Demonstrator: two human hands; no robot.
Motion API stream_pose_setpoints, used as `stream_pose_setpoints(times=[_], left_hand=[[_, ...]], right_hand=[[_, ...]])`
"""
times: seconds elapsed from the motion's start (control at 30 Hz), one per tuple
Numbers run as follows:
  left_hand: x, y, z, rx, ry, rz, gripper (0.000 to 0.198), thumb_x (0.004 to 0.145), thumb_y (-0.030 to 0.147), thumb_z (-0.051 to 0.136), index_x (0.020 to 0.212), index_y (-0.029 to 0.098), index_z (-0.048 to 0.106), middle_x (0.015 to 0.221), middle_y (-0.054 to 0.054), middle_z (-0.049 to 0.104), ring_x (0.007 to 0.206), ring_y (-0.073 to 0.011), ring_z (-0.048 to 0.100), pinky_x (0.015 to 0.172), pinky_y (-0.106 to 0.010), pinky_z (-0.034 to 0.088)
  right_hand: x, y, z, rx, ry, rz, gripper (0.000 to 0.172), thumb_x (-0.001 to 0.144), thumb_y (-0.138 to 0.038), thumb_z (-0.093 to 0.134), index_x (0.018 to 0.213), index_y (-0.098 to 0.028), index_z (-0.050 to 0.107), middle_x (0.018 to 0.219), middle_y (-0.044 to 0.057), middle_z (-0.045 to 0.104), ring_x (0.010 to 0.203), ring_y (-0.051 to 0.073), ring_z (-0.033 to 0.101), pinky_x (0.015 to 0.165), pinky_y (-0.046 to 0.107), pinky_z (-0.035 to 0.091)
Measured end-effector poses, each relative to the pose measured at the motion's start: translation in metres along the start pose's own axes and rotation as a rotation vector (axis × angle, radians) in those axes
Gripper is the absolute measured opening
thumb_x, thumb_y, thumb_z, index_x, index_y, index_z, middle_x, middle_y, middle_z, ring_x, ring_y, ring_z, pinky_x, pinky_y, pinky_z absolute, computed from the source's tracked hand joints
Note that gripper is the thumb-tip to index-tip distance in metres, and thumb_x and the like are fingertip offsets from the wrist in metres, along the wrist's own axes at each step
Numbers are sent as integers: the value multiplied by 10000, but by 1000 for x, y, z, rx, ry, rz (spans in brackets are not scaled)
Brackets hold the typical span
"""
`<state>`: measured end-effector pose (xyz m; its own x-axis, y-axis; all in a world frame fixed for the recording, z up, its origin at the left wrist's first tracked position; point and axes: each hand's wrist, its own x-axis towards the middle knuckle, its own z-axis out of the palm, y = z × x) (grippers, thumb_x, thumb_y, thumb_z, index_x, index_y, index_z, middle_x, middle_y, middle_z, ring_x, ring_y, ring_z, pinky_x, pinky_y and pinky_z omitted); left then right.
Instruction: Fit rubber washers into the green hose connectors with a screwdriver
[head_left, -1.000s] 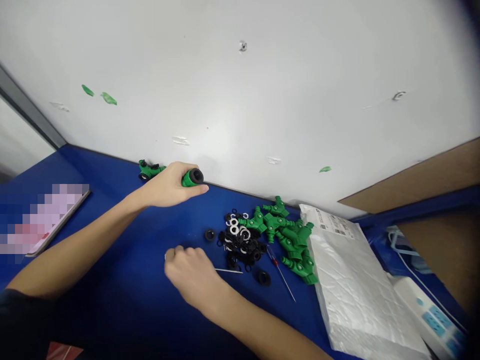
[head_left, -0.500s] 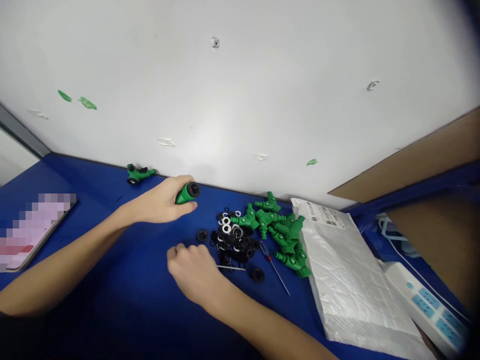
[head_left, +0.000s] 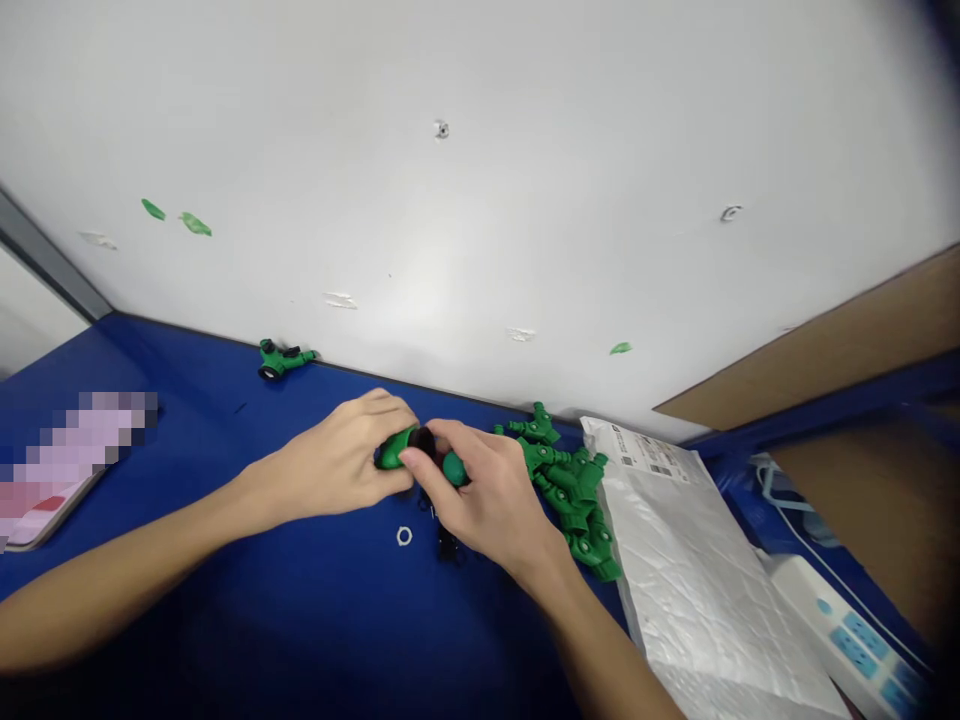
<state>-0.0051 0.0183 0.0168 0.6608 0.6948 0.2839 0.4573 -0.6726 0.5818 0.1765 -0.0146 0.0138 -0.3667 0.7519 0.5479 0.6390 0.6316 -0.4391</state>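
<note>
At the far left a flat pad (head_left: 67,465) lies near the edge of the blue table (head_left: 225,600), well apart from our hands, and a lone green fitting (head_left: 279,359) sits against the white wall (head_left: 480,200). Our left hand (head_left: 337,468) curls round the green connector (head_left: 396,450) just above the table, fingers pressed together over its body, which we judge keeps it steady. Our right hand (head_left: 491,500) meets it from the other side, thumb and forefinger pinching at its black collar (head_left: 422,440). A small white ring (head_left: 404,536) lies loose below both hands, and a few black rings (head_left: 448,545) show under the right palm. Further right, a heap of green Y-fittings (head_left: 574,490) lies near the right hand, probably for easy reach, hard up against a white padded bag (head_left: 697,570). A power strip (head_left: 847,625) lies beyond.
</note>
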Motion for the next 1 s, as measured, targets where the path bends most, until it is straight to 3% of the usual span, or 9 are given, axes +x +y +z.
stream_pose_setpoints(times=[0.17, 0.27, 0.37, 0.47, 0.6, 0.73, 0.9, 0.93, 1.0], left_hand=[[-2, 0, -6, -247, -266, -95, 121, 783, 210, 628, 702, 163, 552, 612, 39, 503, 588, -121, 490, 588, -267, 402], [-2, 0, -1, -421, -346, -148, 142, 752, 194, 638, 656, 169, 537, 562, 50, 490, 509, -100, 453, 484, -242, 352], [-2, 8, 12, -269, -78, -99, 111, 748, 176, 646, 661, 160, 578, 668, -5, 595, 638, -150, 554, 594, -278, 456], [-6, 16, 26, -49, 182, 21, 74, 793, 115, 567, 761, 149, 625, 807, -75, 662, 827, -222, 602, 752, -359, 517], [-7, 20, 34, 10, 262, 32, 143, 778, 62, 516, 814, 149, 623, 879, -99, 684, 854, -231, 599, 757, -368, 530], [-1, 13, 27, -264, 22, -99, 120, 719, 158, 624, 634, 165, 539, 664, -22, 607, 626, -159, 550, 598, -293, 472], [7, 4, 20, -892, -524, -211, 150, 711, 260, 702, 665, 129, 646, 573, 3, 570, 491, -101, 463, 446, -232, 341], [7, 5, 19, -934, -556, -213, 169, 727, 282, 705, 686, 124, 662, 571, 6, 562, 487, -94, 446, 440, -230, 329], [6, 9, 16, -857, -471, -251, 198, 756, 298, 696, 671, 128, 641, 543, 31, 496, 477, -78, 391, 437, -226, 297]], right_hand=[[-6, -3, -15, -105, -297, -102, 350, 1034, -345, 378, 839, -136, 580, 628, 4, 553, 516, 134, 491, 492, 268, 334], [-7, -5, -20, -49, -298, -102, 344, 1028, -346, 401, 827, -141, 589, 618, -1, 560, 512, 121, 497, 502, 251, 353], [-6, -7, -16, -70, -160, -16, 271, 992, -342, 468, 872, -143, 608, 645, 2, 600, 533, 115, 535, 533, 233, 383], [-5, -8, -9, -285, -78, 41, 382, 994, -307, 393, 698, -155, 581, 550, 5, 547, 449, 115, 473, 475, 254, 299], [-3, -4, -2, -485, 47, 4, 426, 944, -279, 427, 545, -171, 529, 444, -1, 473, 371, 106, 363, 443, 271, 167], [-1, 4, -3, -410, 10, -116, 412, 890, -205, 433, 481, -177, 470, 401, -22, 401, 361, 86, 283, 449, 266, 146], [6, 4, -23, -239, -250, -294, 425, 918, -233, 364, 505, -188, 454, 428, -37, 377, 375, 87, 299, 438, 270, 186], [8, 3, -30, -197, -336, -285, 429, 950, -256, 360, 547, -186, 488, 463, -35, 412, 392, 91, 337, 440, 266, 213], [10, 1, -45, -113, -500, -185, 370, 997, -315, 408, 704, -173, 583, 597, -13, 534, 484, 108, 465, 482, 252, 310]])
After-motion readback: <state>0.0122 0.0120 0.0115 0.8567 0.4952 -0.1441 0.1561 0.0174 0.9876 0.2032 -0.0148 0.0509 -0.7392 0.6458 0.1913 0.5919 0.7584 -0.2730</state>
